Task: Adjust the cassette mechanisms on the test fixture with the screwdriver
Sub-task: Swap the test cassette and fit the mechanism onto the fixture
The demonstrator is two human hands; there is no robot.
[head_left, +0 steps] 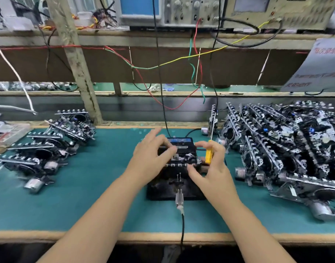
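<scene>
Black box-shaped test fixture (175, 185) sits mid-bench on the green mat (98, 202), near the front edge. A black-and-silver cassette mechanism (182, 158) is seated on top of the fixture. Left hand (153, 154) is over the mechanism's left side, fingers spread and lightly bent, tips touching its top; not clamped round anything. Right hand (212, 168) is at the fixture's right edge, gripping the yellow-handled screwdriver (209, 150) between thumb and fingers, thin shaft pointing up and away from the fixture. A clear probe with black cable (179, 201) lies against the fixture's front face. Left of the fixture: a small group of loose cassette mechanisms (47, 149). Right of the fixture: a much bigger heap of cassette mechanisms (288, 147). Behind and above the fixture: grey test instruments on the shelf (182, 10), coloured wires hanging down.
</scene>
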